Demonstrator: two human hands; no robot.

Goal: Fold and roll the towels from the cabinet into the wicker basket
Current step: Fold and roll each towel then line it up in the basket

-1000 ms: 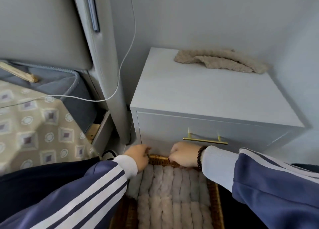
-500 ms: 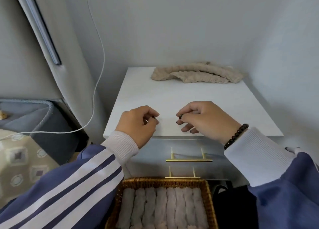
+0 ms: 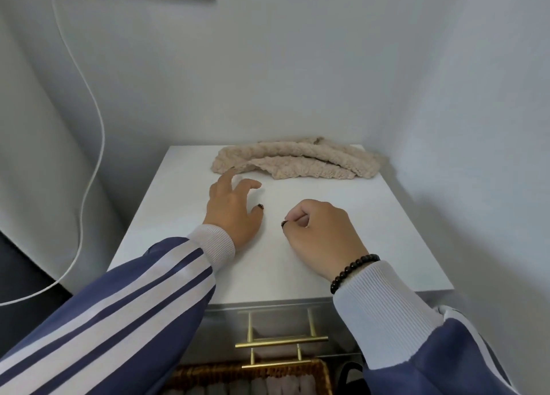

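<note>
Nearest, the wicker basket (image 3: pixel 323 368) is sitting below the surface (image 3: pixel 297 269). The right hand (image 3: pixel 323 231) is hovering curled, holding nothing. The left hand (image 3: pixel 232 208), fingers spread, is nearer the towel (image 3: pixel 300 162), lying at the far edge, long axis left-to-right.

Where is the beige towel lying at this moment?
The beige towel lies bunched at the back of the white cabinet top, near the wall, just beyond the left hand's fingertips.
</note>
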